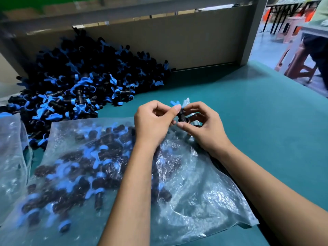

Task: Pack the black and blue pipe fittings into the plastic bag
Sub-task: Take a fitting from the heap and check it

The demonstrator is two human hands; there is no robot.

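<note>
One black and blue fitting (181, 113) is held above the far edge of the plastic bag (186, 183), which lies flat on the green desk (266, 121) and is already partly filled. The left hand (152, 121) pinches the fitting with thumb and curled fingers; the right hand (204, 125) pinches it from the right together with what appears to be the bag's mouth.

Hazards, as judged:
- A loose pinch may drop the fitting onto the desk.
- The limp mouth may fold shut and block entry.
- The loose pile (79, 82) at far left may slide against the bag.
</note>
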